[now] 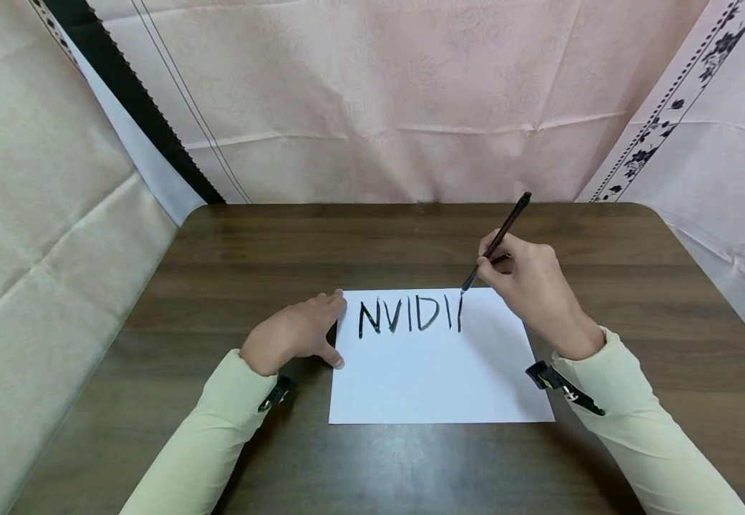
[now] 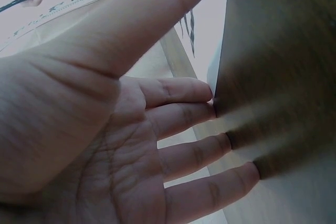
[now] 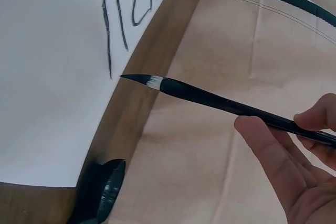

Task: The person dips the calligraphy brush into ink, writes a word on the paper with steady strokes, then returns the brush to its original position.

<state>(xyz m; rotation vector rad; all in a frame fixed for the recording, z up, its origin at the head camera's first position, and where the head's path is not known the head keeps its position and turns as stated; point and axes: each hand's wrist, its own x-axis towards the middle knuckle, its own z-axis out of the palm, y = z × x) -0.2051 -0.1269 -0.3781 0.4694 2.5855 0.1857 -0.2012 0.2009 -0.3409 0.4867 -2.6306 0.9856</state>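
A white sheet of paper (image 1: pixel 424 379) lies on the wooden table, with black brush lettering (image 1: pixel 425 312) along its upper part reading NVIDI and then one more slightly slanted stroke. My right hand (image 1: pixel 533 282) pinches an ink brush (image 1: pixel 509 223) by its dark handle. In the right wrist view, the brush's bristles (image 3: pixel 154 82) are white near the handle and black at the tip. That tip is just above the upper end of the last stroke. At the paper's left edge, my left hand (image 1: pixel 298 330) rests with fingers extended and thumb spread, fingertips right at the border.
The brown wooden table (image 1: pixel 231 250) has rounded far corners. Behind it hangs pale patterned cloth (image 1: pixel 411 93), with a floral border (image 1: pixel 655 136) at the right and a dark band (image 1: pixel 141 100) at the left. Each wrist wears a black strap (image 1: pixel 565 386) over its pale sleeve.
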